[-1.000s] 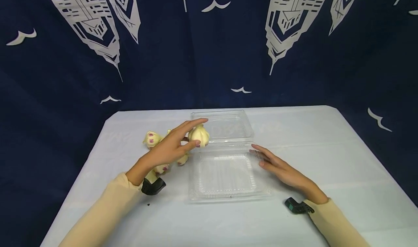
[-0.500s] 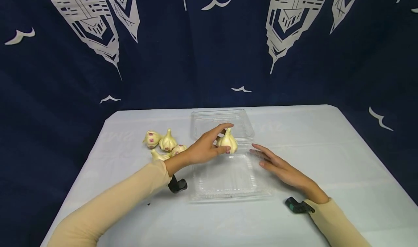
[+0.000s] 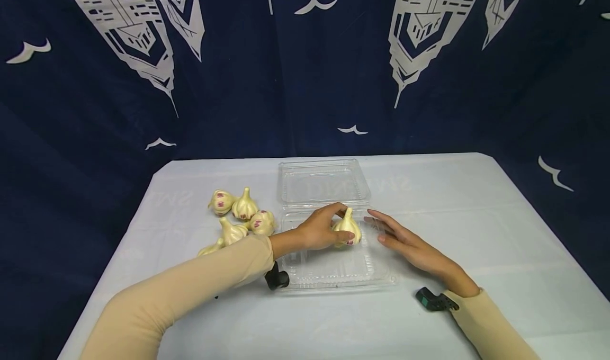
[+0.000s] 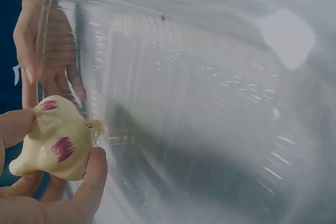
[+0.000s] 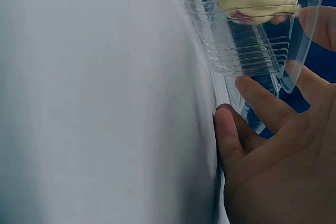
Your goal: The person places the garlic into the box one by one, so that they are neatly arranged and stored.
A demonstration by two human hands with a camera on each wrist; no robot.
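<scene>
- While the head view shows the left hand [image 3: 315,230] pinching a garlic bulb [image 3: 350,225] over the tray [image 3: 333,275], a slack pinch could drop it; other bulbs [image 3: 245,206] lie outside.
- Left wrist view: whether the bulb touches the tray is unclear; no other bulb shows inside.
- Right wrist view: the right hand [image 5: 283,163], fingers extended and gripping nothing, lies beside the tray; a knock could skid it.

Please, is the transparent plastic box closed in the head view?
No, its far half lies folded back behind the near half, over which the left hand holds a garlic bulb.
</scene>
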